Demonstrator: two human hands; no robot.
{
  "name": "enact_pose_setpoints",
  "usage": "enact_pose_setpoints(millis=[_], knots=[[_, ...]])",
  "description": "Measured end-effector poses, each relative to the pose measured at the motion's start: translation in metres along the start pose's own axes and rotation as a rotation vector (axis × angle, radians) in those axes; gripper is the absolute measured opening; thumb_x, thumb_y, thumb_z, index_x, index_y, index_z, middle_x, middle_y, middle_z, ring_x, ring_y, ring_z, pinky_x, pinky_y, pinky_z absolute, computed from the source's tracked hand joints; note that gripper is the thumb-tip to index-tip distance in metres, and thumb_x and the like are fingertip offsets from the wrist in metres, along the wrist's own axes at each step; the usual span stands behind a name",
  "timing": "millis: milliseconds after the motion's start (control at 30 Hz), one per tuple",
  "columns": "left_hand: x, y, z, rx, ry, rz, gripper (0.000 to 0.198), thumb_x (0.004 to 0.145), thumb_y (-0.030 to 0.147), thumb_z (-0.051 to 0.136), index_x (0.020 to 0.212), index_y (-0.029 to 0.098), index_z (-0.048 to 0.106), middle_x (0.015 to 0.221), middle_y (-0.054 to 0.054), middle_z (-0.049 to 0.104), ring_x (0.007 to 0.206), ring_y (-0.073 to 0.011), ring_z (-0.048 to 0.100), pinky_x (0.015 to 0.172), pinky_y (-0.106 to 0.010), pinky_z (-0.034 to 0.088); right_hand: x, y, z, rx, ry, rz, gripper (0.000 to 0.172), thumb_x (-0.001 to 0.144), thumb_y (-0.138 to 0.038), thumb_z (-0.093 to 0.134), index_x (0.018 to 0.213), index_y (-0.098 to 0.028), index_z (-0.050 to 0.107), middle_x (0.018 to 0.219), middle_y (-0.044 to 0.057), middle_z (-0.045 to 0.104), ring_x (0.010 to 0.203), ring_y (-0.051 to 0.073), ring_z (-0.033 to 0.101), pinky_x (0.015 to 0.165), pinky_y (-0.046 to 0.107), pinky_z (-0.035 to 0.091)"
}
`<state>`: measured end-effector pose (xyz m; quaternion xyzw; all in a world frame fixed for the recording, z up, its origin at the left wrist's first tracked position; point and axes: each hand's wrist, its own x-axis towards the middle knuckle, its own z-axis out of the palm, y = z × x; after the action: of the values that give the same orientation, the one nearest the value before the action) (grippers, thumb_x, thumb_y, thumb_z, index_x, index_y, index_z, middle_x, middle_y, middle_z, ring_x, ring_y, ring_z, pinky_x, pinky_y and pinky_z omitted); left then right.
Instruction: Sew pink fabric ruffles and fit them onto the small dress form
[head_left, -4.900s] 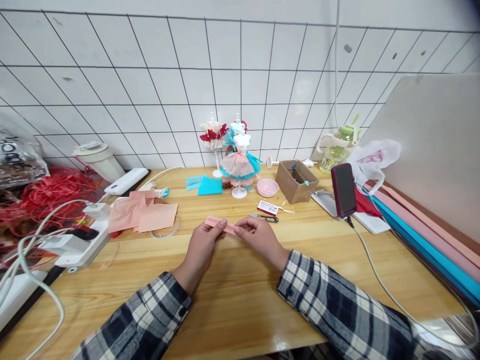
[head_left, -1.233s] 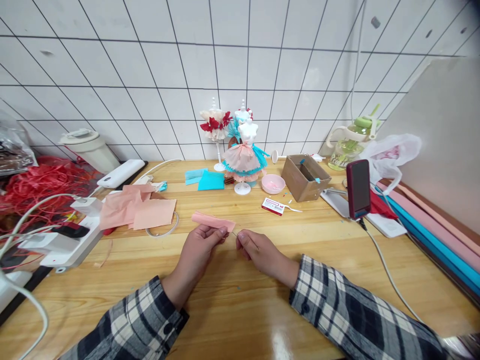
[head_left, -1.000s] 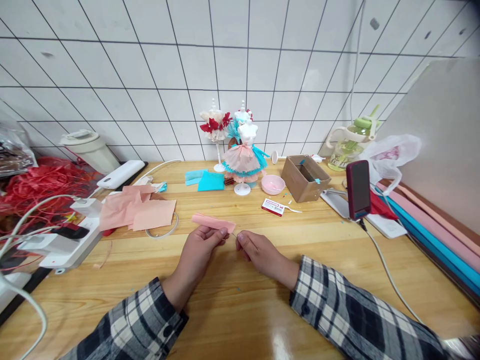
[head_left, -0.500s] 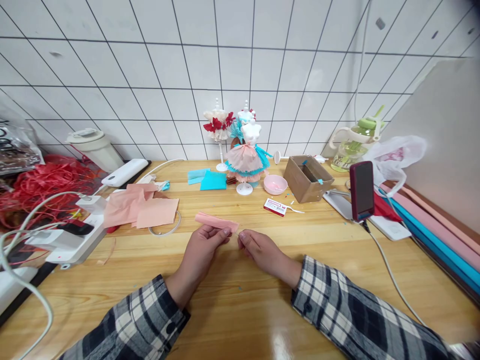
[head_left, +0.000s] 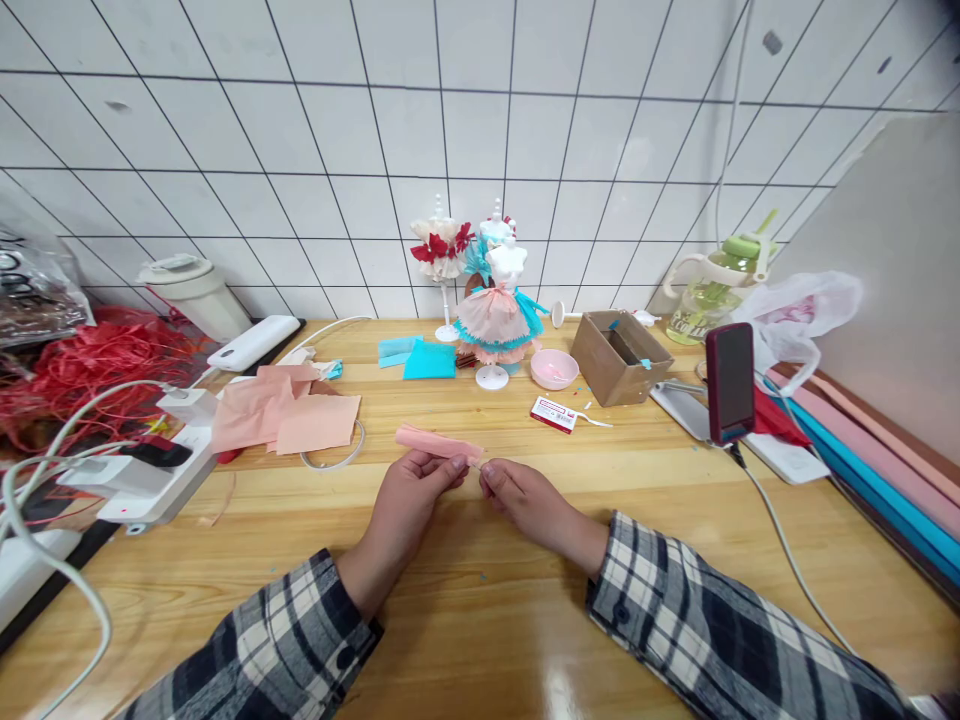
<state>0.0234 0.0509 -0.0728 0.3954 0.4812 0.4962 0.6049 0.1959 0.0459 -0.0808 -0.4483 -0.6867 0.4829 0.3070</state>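
A folded strip of pink crepe paper (head_left: 429,439) is pinched between the thumb and fingers of my left hand (head_left: 415,500), its long end sticking out to the left above my knuckles. My right hand (head_left: 525,500) is closed in a pinch beside the strip's right end. A thin pale piece shows between the two hands at that end; its kind is too small to make out. Flat pink crepe paper sheets (head_left: 315,425) lie to the left of my hands, partly over a ring of thin wire (head_left: 337,466).
Small dress forms in paper skirts (head_left: 495,320) stand by the tiled wall, near blue paper pieces (head_left: 430,361). A pink bowl (head_left: 554,369), cardboard box (head_left: 621,358) and red-white card (head_left: 553,414) sit right of them. A phone (head_left: 730,385) stands farther right; a power strip (head_left: 161,500) lies left.
The view shifts slightly. My right fingertips now sit a little closer to the strip's end; both hands keep their pinch.
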Motion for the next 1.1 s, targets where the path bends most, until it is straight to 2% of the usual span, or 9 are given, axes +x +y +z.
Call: enact_pose_setpoints(millis=[200, 633, 1100], knots=[[-0.0013, 0.0021, 0.0022, -0.044, 0.034, 0.002, 0.027, 0.062, 0.033, 0.084, 0.080, 0.016, 0.073, 0.079, -0.003, 0.073, 0.073, -0.0150, 0.063, 0.073, -0.026, 0.048, -0.0012, -0.0005, 0.0002, 0.010, 0.000, 0.016, 0.051, 0.096, -0.062, 0.026, 0.075, -0.021, 0.049, 0.064, -0.003, 0.046, 0.061, 0.014, 0.043, 0.059, 0.026, 0.035], [0.0002, -0.0032, -0.0001, -0.053, -0.012, -0.008, 0.029, 0.064, 0.034, 0.083, 0.085, 0.017, 0.074, 0.087, -0.005, 0.075, 0.081, -0.0167, 0.065, 0.077, -0.028, 0.050, 0.0001, 0.0008, -0.0007, 0.027, -0.006, -0.003, 0.049, 0.096, -0.060, 0.026, 0.074, -0.021, 0.045, 0.064, -0.002, 0.045, 0.061, 0.014, 0.042, 0.059, 0.027, 0.033], [0.0007, -0.0038, -0.0004, -0.049, -0.024, -0.010, 0.029, 0.065, 0.034, 0.083, 0.086, 0.016, 0.074, 0.088, -0.006, 0.075, 0.081, -0.0165, 0.065, 0.076, -0.027, 0.050, 0.0015, 0.0032, 0.0006, 0.033, -0.014, -0.007, 0.049, 0.096, -0.060, 0.028, 0.072, -0.020, 0.044, 0.063, -0.003, 0.043, 0.060, 0.013, 0.040, 0.058, 0.026, 0.033]])
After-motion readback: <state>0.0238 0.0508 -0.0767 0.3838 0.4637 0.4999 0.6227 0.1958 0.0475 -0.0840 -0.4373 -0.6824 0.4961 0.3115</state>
